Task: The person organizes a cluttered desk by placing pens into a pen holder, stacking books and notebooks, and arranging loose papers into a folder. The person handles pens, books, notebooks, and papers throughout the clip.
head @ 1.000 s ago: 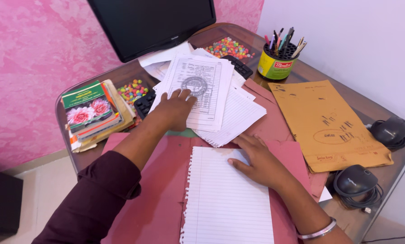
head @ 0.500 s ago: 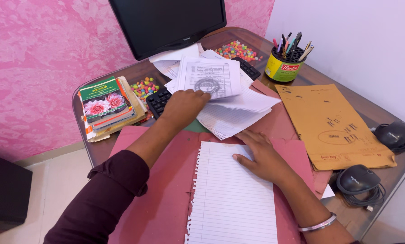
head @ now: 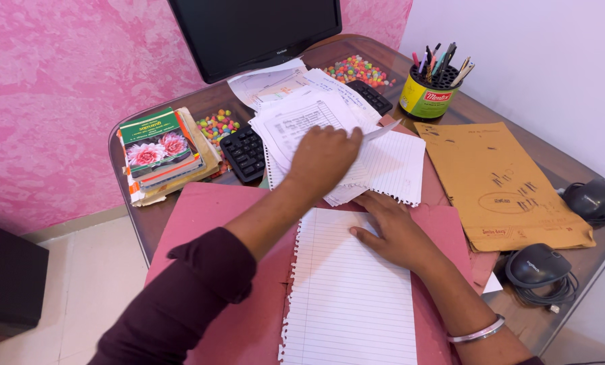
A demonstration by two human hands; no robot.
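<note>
A person's left hand [head: 324, 157] pinches a sheet [head: 378, 132] lifted edge-on from the loose pile [head: 302, 122] over the keyboard [head: 243, 153], while the right hand [head: 393, 233], fingers spread flat and gripping nothing, pins a lined page [head: 346, 290] on the red folder [head: 211, 209], steadying it.

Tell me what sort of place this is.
Probably a small office or home desk: a computer monitor and keyboard, a pen holder, and loose papers on a pink folder.
</note>
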